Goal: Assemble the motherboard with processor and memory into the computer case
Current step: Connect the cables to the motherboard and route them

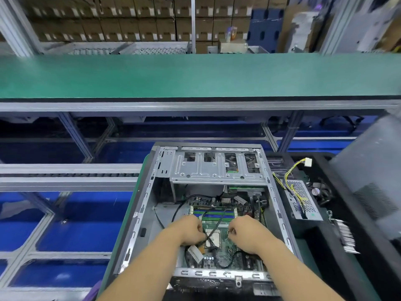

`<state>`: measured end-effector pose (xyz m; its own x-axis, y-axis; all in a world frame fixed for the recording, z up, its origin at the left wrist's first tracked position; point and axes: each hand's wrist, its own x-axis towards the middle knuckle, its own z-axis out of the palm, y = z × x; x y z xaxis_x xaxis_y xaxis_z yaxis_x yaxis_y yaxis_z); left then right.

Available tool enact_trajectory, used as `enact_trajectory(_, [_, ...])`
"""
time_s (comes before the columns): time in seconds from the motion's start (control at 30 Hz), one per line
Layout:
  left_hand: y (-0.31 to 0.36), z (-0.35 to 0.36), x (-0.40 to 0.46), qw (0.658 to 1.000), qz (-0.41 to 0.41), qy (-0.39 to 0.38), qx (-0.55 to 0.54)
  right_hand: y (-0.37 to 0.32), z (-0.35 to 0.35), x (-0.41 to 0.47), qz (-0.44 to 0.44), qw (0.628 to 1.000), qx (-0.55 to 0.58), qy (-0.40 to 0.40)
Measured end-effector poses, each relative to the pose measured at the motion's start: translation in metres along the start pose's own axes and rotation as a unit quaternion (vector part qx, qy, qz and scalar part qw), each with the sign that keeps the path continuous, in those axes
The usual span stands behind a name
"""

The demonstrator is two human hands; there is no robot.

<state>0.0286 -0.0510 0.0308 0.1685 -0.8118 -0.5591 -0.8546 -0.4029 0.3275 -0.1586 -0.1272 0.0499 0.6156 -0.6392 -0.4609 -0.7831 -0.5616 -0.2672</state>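
An open grey computer case (138,216) lies on its side in front of me. Inside it sits the green motherboard (236,255) with blue memory slots (217,213) and the square processor (213,237) in its socket. My left hand (186,231) is inside the case left of the processor, fingers curled round black cables (209,235) that cross the socket. My right hand (245,232) is to the right of the processor with fingers curled at the board; what it pinches is hidden. A white connector (195,253) lies below my left hand.
A metal drive cage (217,168) spans the far end of the case. A power supply (301,200) with yellow and black wires lies right of the case on a black tray. A grey panel (373,177) leans at the right. A green conveyor belt (195,74) runs behind.
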Motion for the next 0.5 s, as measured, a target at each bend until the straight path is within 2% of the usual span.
enact_trajectory(0.2, [0.008,0.005,0.012,0.993,-0.033,0.104,0.043,-0.01,0.006,0.0,-0.014,0.999,-0.031,-0.024])
enact_trajectory(0.33, [0.006,0.009,0.019,0.997,-0.034,0.061,-0.026,-0.01,0.007,-0.004,-0.058,0.99,-0.08,-0.104])
enact_trajectory(0.4, [0.007,0.01,0.02,0.996,-0.05,0.071,-0.031,-0.012,0.006,-0.004,-0.086,0.985,-0.051,-0.142])
enact_trajectory(0.5, [0.007,0.009,0.021,0.994,-0.066,0.086,-0.025,-0.015,0.003,-0.005,-0.123,0.98,0.013,-0.157])
